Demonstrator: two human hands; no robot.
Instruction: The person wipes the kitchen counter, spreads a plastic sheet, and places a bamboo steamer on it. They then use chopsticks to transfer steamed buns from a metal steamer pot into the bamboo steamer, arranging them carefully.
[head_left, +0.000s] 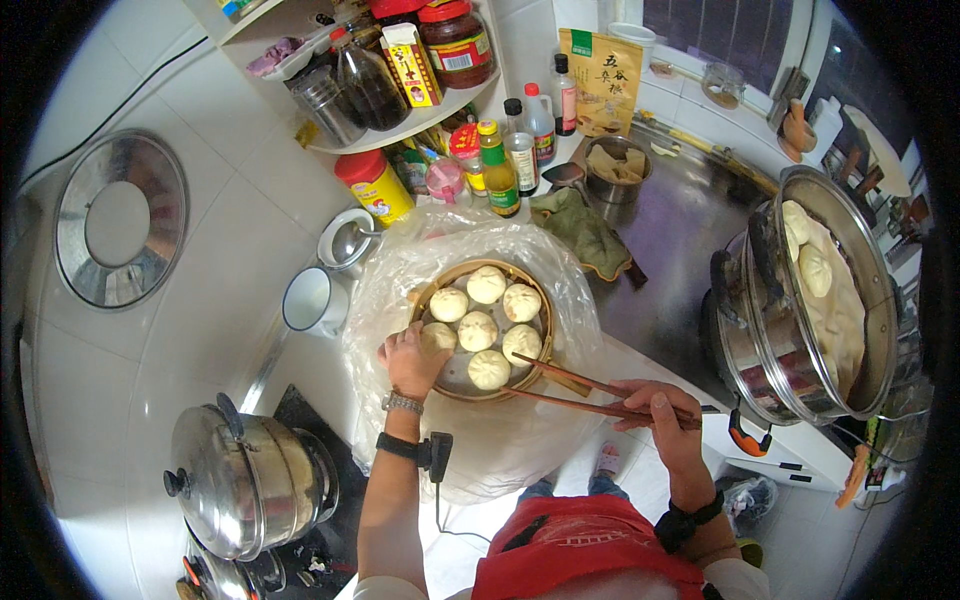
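A round bamboo steamer basket (553, 322) holding several pale steamed buns sits on a clear plastic bag (577, 300). At the basket's left side is my left hand (414, 358), its fingers at the rim and over the leftmost bun (438, 337); whether it grips either is hard to tell. My right hand (664, 412) holds a pair of long wooden chopsticks (577, 409) with their tips apart. One tip lies by the bun at the lower right (522, 343), the other near the basket's lower rim, right of the bottom bun (489, 370).
A large open metal steamer pot (780, 330) with buns on a cloth stands at right. At lower left is a lidded steamer pot (247, 480) on a stove. A white enamel mug (315, 301), sauce bottles (499, 172) and a green cloth mitt (581, 229) lie around the basket.
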